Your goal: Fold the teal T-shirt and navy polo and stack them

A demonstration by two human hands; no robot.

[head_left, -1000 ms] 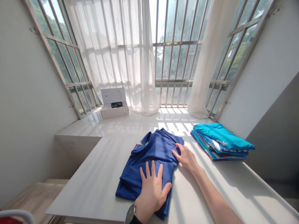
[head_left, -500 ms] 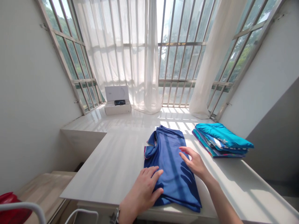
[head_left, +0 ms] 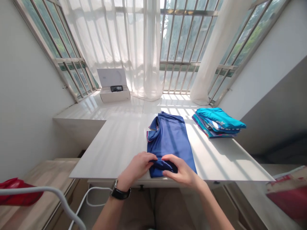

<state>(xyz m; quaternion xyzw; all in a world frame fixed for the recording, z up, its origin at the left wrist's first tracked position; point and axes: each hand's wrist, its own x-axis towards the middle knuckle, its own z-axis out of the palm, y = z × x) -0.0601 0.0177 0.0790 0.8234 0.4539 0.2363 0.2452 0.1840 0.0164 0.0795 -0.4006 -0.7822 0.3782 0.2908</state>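
Note:
A blue polo shirt [head_left: 171, 135] lies partly folded on the white table, its collar with red and white trim facing left. At the shirt's near left edge, my left hand [head_left: 141, 164] is closed, pinching the fabric between thumb and fingers. Beside it, my right hand [head_left: 182, 171] curls round a raised, bunched ridge of the same cloth, thumb below and fingers above. The fingertips of both hands are close together. A dark watch [head_left: 121, 193] is on my left wrist.
To the right of the shirt stands a stack of folded clothes [head_left: 218, 123], turquoise on top. An open white box [head_left: 115, 94] holding a black device sits by the window. The white table [head_left: 107, 156] ends just in front of me. A white curved tube [head_left: 55, 193] crosses the lower left.
Both hands have come together at the shirt's near part and closed on its fabric, lifting a ridge. The right hand was hovering over the shirt's right side. The view has tilted downward.

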